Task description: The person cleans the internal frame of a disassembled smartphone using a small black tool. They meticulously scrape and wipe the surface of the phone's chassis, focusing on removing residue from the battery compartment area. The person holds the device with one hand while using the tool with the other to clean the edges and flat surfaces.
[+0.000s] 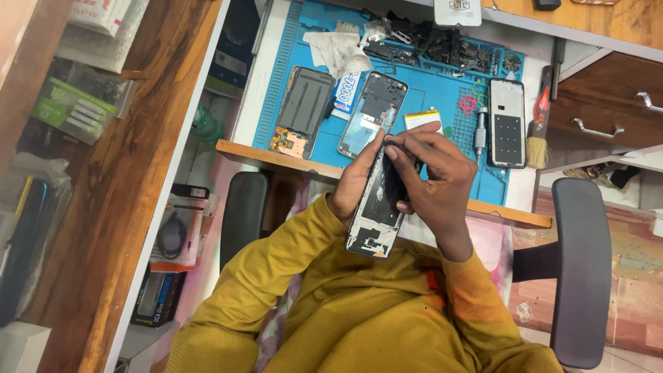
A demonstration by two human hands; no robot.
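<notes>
An opened phone body (376,214), dark inside with bare boards at its lower end, is held over my lap. My left hand (353,181) grips it along its left edge. My right hand (431,176) curls over its upper right side, thumb and fingertips pressing on the inside near the top. Just beyond my hands, on the blue work mat (431,86), lie a phone frame (373,112) and a flat battery (423,119).
The mat also carries a phone back panel (300,110), a screen unit (507,122), a small screwdriver (479,132), a white cloth (338,52) and several loose parts. A brush (538,135) lies at its right edge. Chair armrests (580,269) flank me; drawers (608,110) sit right.
</notes>
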